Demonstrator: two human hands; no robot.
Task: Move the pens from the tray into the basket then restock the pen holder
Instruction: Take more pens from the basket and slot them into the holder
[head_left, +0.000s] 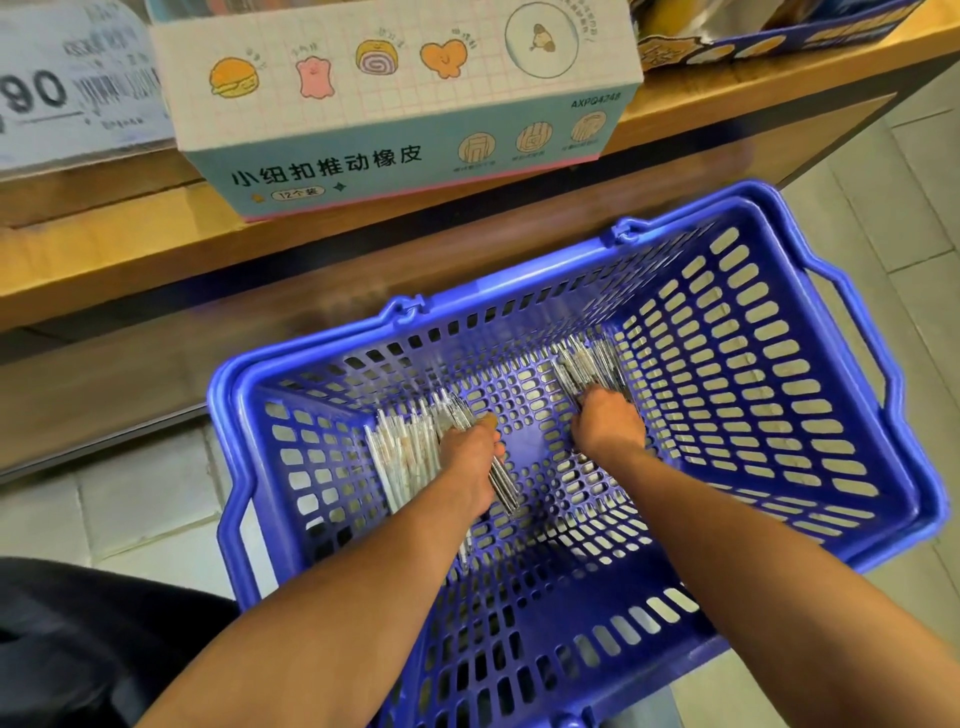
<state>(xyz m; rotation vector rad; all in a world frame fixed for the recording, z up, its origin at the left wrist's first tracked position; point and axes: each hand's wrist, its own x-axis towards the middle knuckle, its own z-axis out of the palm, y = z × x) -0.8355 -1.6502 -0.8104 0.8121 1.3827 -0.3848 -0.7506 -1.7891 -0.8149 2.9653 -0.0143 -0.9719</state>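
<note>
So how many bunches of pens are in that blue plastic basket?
2: one bunch of clear pens under the left hand, another under the right hand. Loose pens may hide beneath.

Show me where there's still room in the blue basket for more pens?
The basket floor is bare in the middle, between the left hand and the right hand, and across the near end under the forearms. It is crowded at the left wall, where one bundle of pens lies, and at the far right corner with the other bundle.
</note>
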